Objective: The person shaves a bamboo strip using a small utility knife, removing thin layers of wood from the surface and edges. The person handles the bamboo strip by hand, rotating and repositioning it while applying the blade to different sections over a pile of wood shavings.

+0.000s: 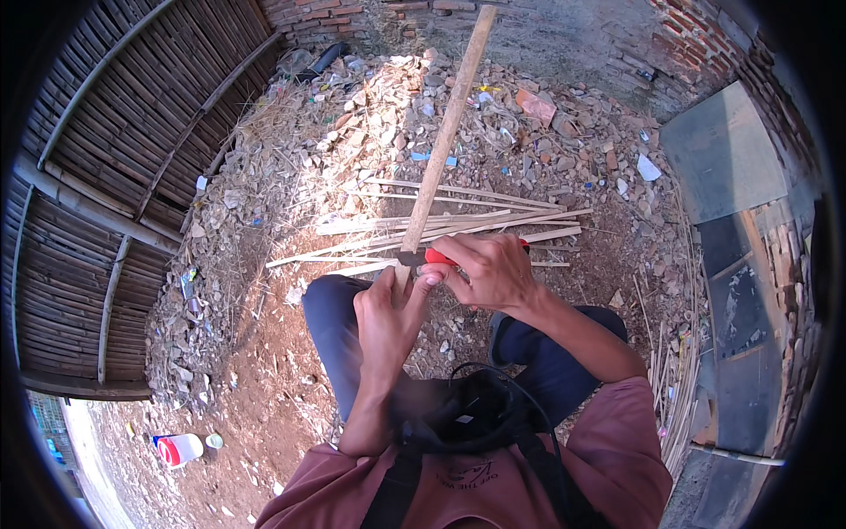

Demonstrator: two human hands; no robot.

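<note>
The person sits on bare reddish dirt ground (264,388) with knees bent, both hands raised in front of the legs. The left hand (389,309) is closed around the lower end of a long pale bamboo slat (445,132), which stands nearly upright and leans away toward the brick wall (308,13) at the top of the view. The right hand (493,269) is clamped on the red handle of a knife (438,257); its dark blade seems to lie across the slat just above the left thumb, though the blade is small and partly hidden, so the exact contact is hard to tell. The two hands sit close together, fingertips almost touching at the slat.

Just beyond the hands, a loose bundle of thin split bamboo strips (458,220) lies flat on the ground, running left to right. Behind it spreads a heap of broken brick rubble and dry straw (352,115). A woven bamboo fence panel (115,132) stands to the left. At the lower left a red and white plastic container (179,450) lies on its side on the dirt, well apart from the hands.
</note>
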